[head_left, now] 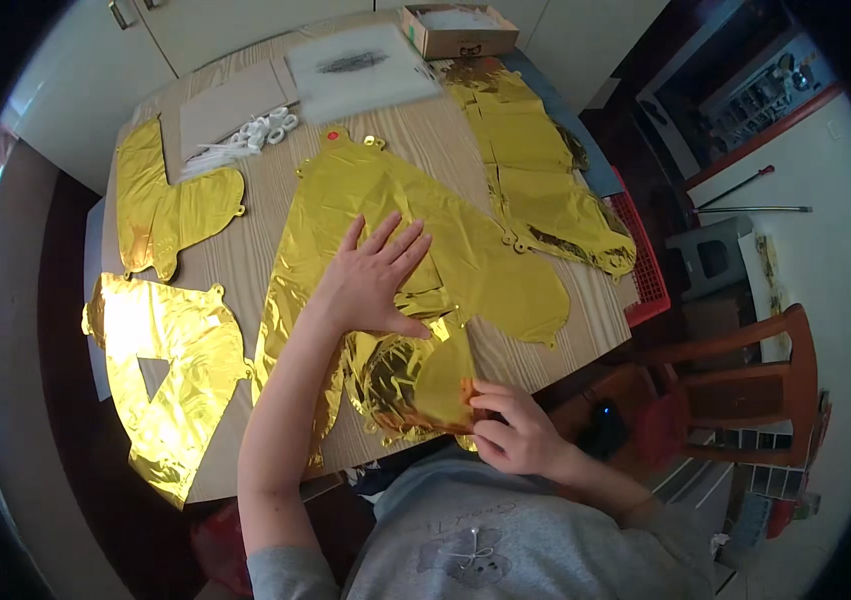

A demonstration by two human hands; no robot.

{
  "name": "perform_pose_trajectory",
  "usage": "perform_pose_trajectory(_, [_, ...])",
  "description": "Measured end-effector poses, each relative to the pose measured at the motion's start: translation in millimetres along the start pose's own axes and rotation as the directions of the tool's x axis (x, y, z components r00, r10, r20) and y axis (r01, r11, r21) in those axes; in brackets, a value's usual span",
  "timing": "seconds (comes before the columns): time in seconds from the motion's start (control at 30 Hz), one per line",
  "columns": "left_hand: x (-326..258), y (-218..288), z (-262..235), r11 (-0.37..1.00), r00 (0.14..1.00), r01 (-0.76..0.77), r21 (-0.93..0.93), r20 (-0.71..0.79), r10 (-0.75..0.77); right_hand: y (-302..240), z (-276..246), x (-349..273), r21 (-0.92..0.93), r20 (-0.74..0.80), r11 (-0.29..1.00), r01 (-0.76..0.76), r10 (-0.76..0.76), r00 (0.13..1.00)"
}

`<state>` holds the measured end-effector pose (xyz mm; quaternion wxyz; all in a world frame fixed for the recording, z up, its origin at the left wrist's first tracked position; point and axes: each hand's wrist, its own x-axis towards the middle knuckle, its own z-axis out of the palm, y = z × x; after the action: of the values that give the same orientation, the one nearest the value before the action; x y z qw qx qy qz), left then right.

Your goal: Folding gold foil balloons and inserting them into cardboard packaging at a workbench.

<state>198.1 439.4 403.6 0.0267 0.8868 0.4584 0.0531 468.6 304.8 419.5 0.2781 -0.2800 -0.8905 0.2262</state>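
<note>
A large gold foil balloon (355, 200), flat and uninflated, lies in the middle of the wooden table. My left hand (370, 285) rests palm down on it with the fingers spread. Close to the table's front edge, a crumpled, shiny section of gold foil (405, 375) is folded over. My right hand (517, 432) pinches the right edge of this foil between thumb and fingers. Whether the folded section belongs to the large balloon or is a separate piece, I cannot tell.
More flat gold foil balloons lie at the far left (170, 205), near left (195, 340) and right (530, 150). White rings (270, 127) and thin white sticks sit at the back, near a translucent sheet (365, 75) and a cardboard box (460, 38). A wooden chair (745, 385) stands right.
</note>
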Motion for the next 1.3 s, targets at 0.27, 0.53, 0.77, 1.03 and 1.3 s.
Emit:
perform_pose_trajectory(0.27, [-0.8,-0.5,0.4,1.0,1.0,-0.001,-0.004,0.006,0.001,16.2,-8.0,12.9,0.251,0.148,0.967,0.047,-0.086,0.985])
perform_pose_trajectory(0.53, [-0.5,0.8,-2.2,0.999,1.0,0.0,-0.04,0.008,0.0,37.7,-11.1,27.4,-0.307,0.109,0.945,-0.109,0.149,0.983])
perform_pose_trajectory(0.77, [-0.9,0.0,-1.5,0.999,1.0,-0.007,-0.037,-0.006,0.007,32.8,-4.4,31.0,-0.326,0.149,0.941,-0.095,0.15,0.977])
perform_pose_trajectory(1.03, [-1.3,-0.2,-1.1,0.999,1.0,-0.009,-0.045,-0.016,0.008,30.1,-5.0,32.2,-0.395,0.206,0.916,-0.062,0.154,0.966])
perform_pose_trajectory(1.3, [-1.5,-0.2,-0.3,0.999,1.0,-0.004,-0.046,-0.016,0.004,30.1,-11.5,38.5,-0.432,0.265,0.902,0.0,0.127,0.956])
